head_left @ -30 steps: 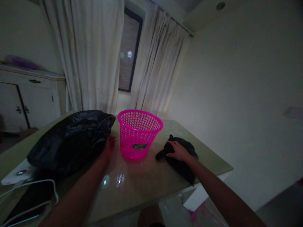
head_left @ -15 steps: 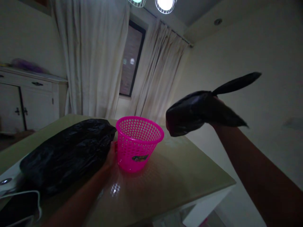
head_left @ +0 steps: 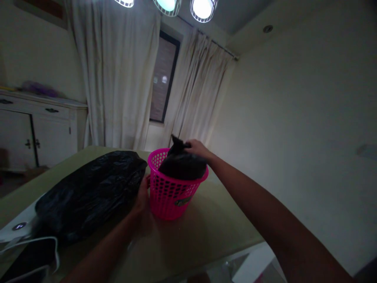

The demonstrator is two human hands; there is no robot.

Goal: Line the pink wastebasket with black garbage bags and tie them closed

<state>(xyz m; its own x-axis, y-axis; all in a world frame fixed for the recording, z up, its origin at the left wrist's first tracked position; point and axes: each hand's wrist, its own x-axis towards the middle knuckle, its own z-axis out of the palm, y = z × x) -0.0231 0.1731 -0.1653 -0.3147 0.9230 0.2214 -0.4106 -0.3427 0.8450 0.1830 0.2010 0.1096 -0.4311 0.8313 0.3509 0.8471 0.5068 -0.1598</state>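
Observation:
A bright pink plastic basket (head_left: 166, 200) with a holed wall and a dark label stands upright on the table. My left hand (head_left: 143, 196) grips its left side, with the fingers partly hidden against the wall. My right hand (head_left: 198, 148) is closed on the gathered top of a tied black plastic bag (head_left: 184, 165). The bag's lower part is inside the basket's mouth, and what it contains is hidden. To the left, a larger black plastic bag (head_left: 94, 192) lies on the table, its near-right end close to my left hand.
The pale green tabletop (head_left: 212, 220) runs under everything. At the lower left lie a white object (head_left: 17, 224) and a white cord (head_left: 57, 251). A white cabinet (head_left: 55, 137), curtains (head_left: 118, 78) and a window (head_left: 165, 76) stand beyond the table.
My right hand has moved left and brought the tied black bag from the air at the right down into the basket's mouth. My left hand stays at the basket's side.

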